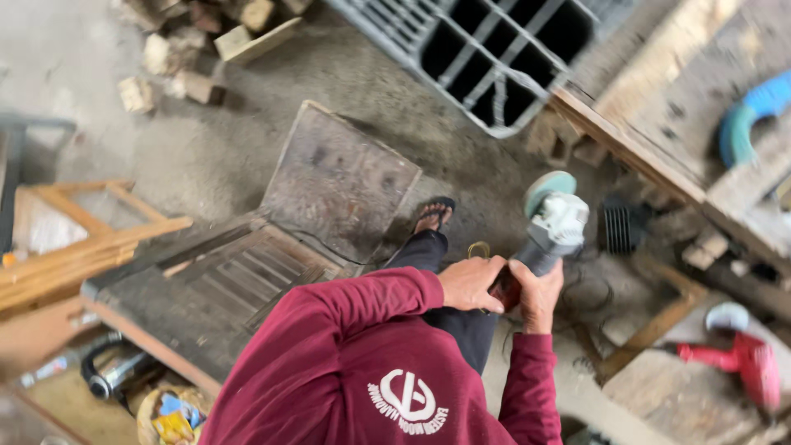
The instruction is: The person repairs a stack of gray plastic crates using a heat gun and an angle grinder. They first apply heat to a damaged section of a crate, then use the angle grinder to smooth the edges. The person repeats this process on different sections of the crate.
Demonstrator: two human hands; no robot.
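Both hands, our left hand (470, 283) and right hand (535, 290), are closed around the angle grinder (550, 229) at centre right of frame; we advise a firm grip, disc clear of the foot (433, 216).

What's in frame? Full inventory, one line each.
angle grinder: 1, grey-white with teal disc, held in both hands
red power tool: 1, red, lower right floor
plastic crate: 1, grey, top centre
wood offcuts: several, pale, top left
wooden frame: 1, light brown, left
metal plate: 1, rusty grey, centre floor
blue handle: 1, blue, right bench
left hand: 1, on grinder body
right hand: 1, on grinder body
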